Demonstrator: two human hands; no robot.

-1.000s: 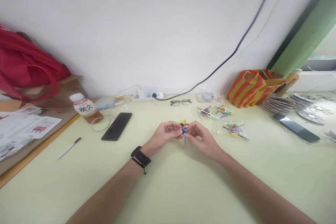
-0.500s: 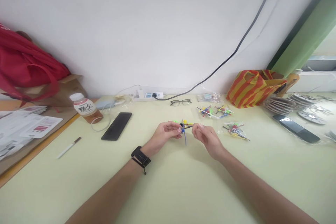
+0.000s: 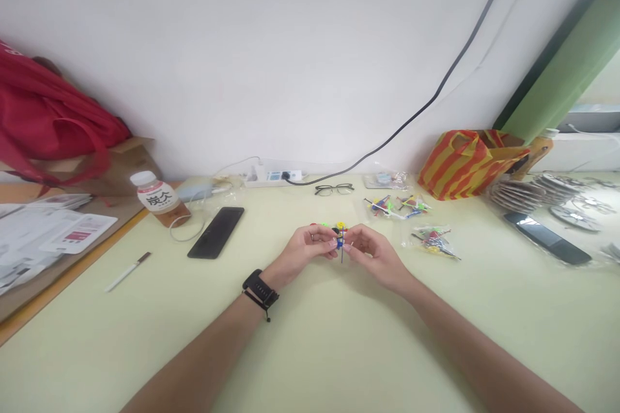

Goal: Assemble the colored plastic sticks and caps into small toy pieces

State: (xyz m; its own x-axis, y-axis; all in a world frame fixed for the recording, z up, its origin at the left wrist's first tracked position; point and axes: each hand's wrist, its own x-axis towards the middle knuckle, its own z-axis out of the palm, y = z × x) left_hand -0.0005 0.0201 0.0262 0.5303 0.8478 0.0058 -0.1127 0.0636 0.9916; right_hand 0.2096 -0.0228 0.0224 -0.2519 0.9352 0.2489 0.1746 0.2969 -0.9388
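Note:
My left hand (image 3: 306,248), wearing a black watch (image 3: 260,288) on the wrist, pinches a small blue plastic piece (image 3: 340,243) between thumb and fingers. A thin blue stick (image 3: 342,255) stands upright at that piece. From the other side my right hand (image 3: 375,255) closes its thumb and fingertips on the same piece, close to the stick. The exact grip of the right fingertips is partly hidden. Just beyond the hands lie small coloured parts, among them a yellow one (image 3: 341,226).
Clear bags of coloured plastic parts (image 3: 397,206) and another such bag (image 3: 434,241) lie to the right. Glasses (image 3: 334,189), a power strip (image 3: 274,177), a black phone (image 3: 216,232), a drink bottle (image 3: 159,200) and a pen (image 3: 128,272) surround the hands. A striped bag (image 3: 467,164) stands back right.
My right hand has moved left, from a dark thin part out to the side, and its fingertips now meet the blue piece. The blue stick looks more upright. My left hand has hardly moved.

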